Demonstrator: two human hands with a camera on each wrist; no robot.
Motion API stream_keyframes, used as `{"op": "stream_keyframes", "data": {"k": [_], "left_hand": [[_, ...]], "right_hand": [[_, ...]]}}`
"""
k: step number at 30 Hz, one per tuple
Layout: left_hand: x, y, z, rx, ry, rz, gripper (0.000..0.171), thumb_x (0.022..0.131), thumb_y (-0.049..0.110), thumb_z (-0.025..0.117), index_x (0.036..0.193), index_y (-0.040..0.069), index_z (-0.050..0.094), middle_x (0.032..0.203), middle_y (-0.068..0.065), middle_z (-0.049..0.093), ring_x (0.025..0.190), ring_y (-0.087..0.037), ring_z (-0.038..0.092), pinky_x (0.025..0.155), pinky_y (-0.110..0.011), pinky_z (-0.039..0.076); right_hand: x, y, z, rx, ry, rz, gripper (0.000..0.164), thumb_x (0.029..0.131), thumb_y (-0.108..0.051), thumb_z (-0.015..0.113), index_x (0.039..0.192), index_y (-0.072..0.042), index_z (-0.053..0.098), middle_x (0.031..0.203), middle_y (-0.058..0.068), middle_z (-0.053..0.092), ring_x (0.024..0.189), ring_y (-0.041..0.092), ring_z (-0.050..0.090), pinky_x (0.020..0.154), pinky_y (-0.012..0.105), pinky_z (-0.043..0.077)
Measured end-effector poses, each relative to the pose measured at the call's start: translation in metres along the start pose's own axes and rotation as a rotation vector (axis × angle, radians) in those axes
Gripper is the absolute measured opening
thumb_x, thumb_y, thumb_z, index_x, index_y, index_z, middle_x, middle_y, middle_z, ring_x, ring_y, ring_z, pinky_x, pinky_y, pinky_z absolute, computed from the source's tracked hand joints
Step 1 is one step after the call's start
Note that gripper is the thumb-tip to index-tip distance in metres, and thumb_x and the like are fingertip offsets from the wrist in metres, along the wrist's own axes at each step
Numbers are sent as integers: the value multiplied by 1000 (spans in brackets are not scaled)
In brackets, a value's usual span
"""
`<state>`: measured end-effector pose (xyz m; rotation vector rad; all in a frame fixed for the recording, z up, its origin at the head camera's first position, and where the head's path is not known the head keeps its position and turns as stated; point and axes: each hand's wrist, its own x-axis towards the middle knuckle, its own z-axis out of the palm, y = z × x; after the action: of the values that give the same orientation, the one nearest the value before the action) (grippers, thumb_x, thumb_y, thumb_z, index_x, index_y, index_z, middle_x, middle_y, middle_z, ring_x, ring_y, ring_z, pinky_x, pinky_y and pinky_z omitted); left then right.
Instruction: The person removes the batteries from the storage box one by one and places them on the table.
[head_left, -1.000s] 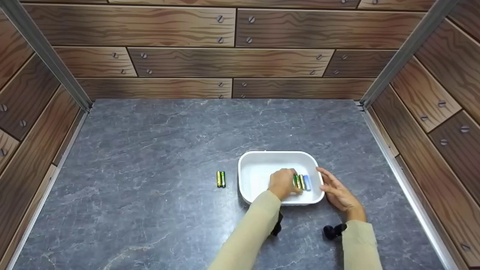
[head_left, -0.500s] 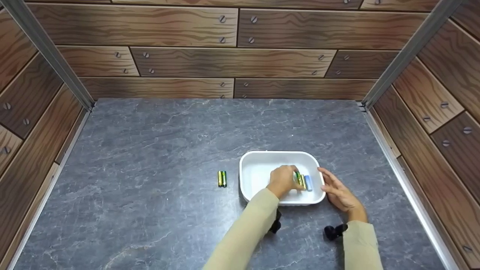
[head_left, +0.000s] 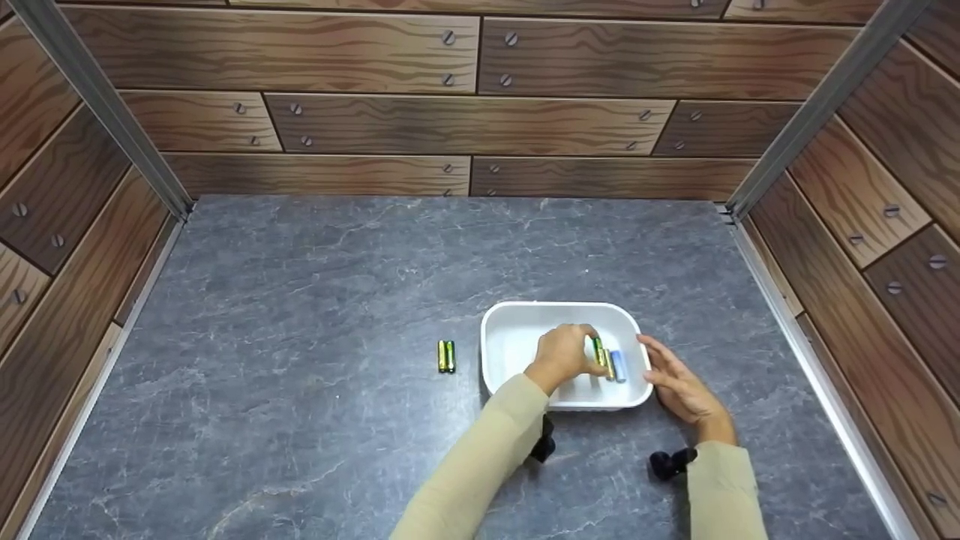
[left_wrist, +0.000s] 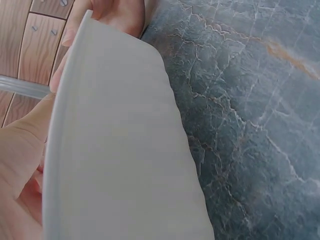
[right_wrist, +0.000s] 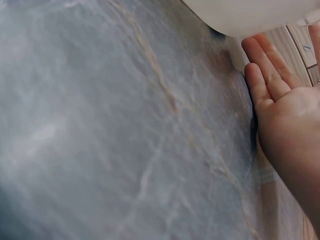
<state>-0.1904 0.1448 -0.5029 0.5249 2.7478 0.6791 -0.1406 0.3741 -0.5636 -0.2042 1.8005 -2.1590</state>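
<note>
My left hand reaches into a white plastic box, its fingers and thumb pinching a green and gold battery by its ends. A gold battery and a blue battery lie beside it at the box's right end. My right hand rests at the outside of that end, fingertips at the rim. In the right wrist view, its fingers stretch straight towards the underside of the box. The box wall hides most of the left fingers in the left wrist view.
Two more green and gold batteries lie side by side on the grey marbled table, left of the box. Wood-patterned panels and metal rails enclose the table at the back and sides.
My left hand has risen slightly, drawing the pinched battery up and away from its neighbours. My right hand stays at the box's end.
</note>
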Motion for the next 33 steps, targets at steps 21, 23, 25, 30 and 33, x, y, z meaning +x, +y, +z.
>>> {"op": "stream_keyframes", "data": {"k": [21,23,25,30,33], "left_hand": [[-25,-21,-36,-39,87,142,57,70,50,81,119,25,67,106,3,72,95,-12,67,75,-27,54],[-28,-23,-38,-44,88,154,57,70,49,81,119,24,67,106,2,72,94,-13,67,75,-27,54],[-31,-25,-39,-46,85,161,58,70,50,81,119,24,67,106,1,72,94,-13,67,75,-28,54],[-41,-31,-42,-47,82,182,58,70,50,81,119,24,67,103,0,73,90,-13,66,72,-28,53],[-47,-37,-44,-51,97,201,57,69,49,82,118,23,67,99,-1,72,84,-11,64,68,-25,50]], "right_hand": [[0,-1,1,12,-6,-8,54,95,4,47,141,-23,41,135,-17,51,123,-4,50,101,13,38],[1,-1,2,16,-8,-11,54,94,4,47,140,-24,41,135,-17,51,123,-3,50,101,13,39],[1,-1,2,16,0,-6,54,94,4,48,140,-23,41,135,-17,52,123,-3,51,101,13,39],[1,-1,1,3,15,1,56,93,5,48,144,-17,37,135,-16,51,123,-2,50,100,13,39],[2,-1,1,2,9,-13,56,92,7,47,142,-18,39,134,-13,53,121,1,52,99,15,41]]}}
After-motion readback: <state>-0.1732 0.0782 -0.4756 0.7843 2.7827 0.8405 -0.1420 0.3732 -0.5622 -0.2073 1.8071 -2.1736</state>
